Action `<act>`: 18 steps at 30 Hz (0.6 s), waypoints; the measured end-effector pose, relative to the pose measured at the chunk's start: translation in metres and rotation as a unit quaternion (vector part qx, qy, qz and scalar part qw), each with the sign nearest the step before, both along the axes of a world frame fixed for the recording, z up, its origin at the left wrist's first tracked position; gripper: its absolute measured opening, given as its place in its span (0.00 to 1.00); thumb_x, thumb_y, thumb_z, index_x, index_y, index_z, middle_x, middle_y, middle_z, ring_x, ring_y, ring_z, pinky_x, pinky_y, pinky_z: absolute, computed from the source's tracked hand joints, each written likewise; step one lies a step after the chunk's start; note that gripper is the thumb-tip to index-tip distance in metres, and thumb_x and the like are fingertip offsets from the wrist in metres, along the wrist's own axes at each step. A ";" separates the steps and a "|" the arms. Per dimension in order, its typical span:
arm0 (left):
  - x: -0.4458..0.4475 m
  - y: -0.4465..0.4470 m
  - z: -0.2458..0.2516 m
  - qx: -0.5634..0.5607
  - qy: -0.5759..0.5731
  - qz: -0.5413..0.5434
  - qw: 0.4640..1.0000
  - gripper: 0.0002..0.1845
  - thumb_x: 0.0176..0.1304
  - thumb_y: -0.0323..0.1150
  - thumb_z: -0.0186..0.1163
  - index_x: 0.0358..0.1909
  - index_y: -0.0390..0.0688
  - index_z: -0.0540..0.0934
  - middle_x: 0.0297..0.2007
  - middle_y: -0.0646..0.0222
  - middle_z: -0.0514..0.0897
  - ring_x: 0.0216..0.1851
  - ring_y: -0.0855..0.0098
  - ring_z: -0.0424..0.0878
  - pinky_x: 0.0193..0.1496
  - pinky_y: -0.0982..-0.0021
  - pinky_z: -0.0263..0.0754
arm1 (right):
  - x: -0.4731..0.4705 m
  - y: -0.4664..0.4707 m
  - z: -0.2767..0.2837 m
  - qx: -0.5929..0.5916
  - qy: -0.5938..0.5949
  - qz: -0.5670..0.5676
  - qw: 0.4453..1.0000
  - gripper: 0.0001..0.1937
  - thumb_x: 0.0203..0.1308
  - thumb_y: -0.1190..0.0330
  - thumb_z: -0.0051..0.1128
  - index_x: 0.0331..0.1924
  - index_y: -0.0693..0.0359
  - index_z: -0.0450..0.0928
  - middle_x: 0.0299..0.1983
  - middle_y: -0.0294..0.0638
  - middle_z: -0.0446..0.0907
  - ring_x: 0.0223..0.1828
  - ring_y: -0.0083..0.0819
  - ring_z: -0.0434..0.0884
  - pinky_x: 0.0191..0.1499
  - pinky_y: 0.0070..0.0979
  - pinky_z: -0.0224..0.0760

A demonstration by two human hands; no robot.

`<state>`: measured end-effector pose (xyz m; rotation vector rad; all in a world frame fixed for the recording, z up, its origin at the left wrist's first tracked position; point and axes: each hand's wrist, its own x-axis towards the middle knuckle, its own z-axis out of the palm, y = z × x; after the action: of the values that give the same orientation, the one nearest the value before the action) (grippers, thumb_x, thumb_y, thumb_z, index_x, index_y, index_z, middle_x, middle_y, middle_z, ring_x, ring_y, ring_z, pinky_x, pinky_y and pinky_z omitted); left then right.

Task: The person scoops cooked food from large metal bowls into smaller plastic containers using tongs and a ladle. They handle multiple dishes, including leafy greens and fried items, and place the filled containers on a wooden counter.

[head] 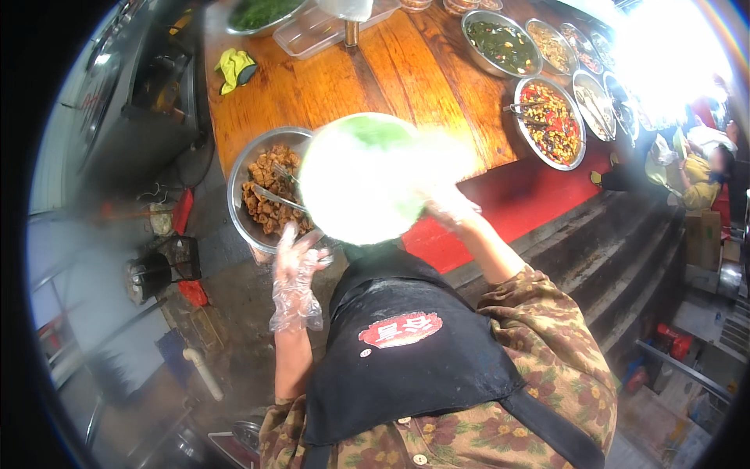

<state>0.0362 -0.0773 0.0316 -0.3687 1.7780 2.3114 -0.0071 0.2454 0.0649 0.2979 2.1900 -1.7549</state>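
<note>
In front of my apron a round container (363,182) is almost washed out by glare. Green shows at its top edge, and I cannot tell its contents. My right hand (454,208), in a clear plastic glove, holds the right side of it; the fingertips are lost in the glare. A steel bowl (235,202) of browned fried pieces (272,202) sits at the table's near left corner, partly covered by the container. Metal tongs (275,199) rest in that food. Just below the bowl's rim, my gloved left hand (299,272) has its fingers spread and holds nothing.
A wooden table (351,82) carries a yellow cloth or glove (235,70), a clear plastic tray (293,38) and several bowls of food, including a chilli-and-corn-coloured mix (551,126) at right. Steps (586,258) descend on the right; another person (700,182) is beyond.
</note>
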 end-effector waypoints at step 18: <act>0.070 -0.174 0.008 0.050 -0.124 0.538 0.832 0.24 0.67 0.26 0.55 0.65 0.33 0.67 0.59 0.50 0.74 0.58 0.50 0.76 0.55 0.48 0.78 | -0.134 0.015 -0.181 0.599 0.076 0.010 0.797 0.41 0.74 0.46 0.36 0.77 0.72 0.47 0.79 0.59 0.48 0.82 0.51 0.44 0.81 0.44 0.33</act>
<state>0.1062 -0.2515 0.0398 -1.9668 1.4460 2.7254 -0.1408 0.2601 -0.1160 0.3865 3.0910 -0.1140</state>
